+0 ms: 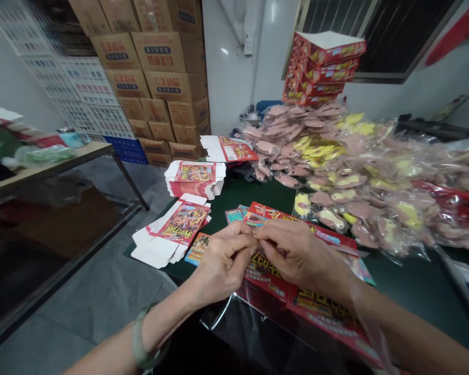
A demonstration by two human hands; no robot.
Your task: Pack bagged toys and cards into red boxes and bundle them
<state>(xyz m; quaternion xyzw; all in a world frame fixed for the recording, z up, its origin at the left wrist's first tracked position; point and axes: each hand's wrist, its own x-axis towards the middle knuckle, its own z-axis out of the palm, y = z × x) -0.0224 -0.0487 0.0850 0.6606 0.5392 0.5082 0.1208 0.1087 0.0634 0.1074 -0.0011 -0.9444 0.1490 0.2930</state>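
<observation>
My left hand and my right hand meet at the fingertips, each in a closed pinch. Clear plastic bag film hangs below them, and more of it runs along my right forearm. Its pinched edge is mostly hidden by my fingers. Directly beneath my hands lie red printed boxes, side by side. Behind my hands is another red printed carton. To the left of my left hand, an orange and blue printed card lies on the dark green table.
Flat red-and-white cartons lie at the table's left edge, with a carton stack behind. Bagged pink and yellow pieces are heaped at the right under stacked red boxes. Brown cardboard boxes line the wall. A side table stands left.
</observation>
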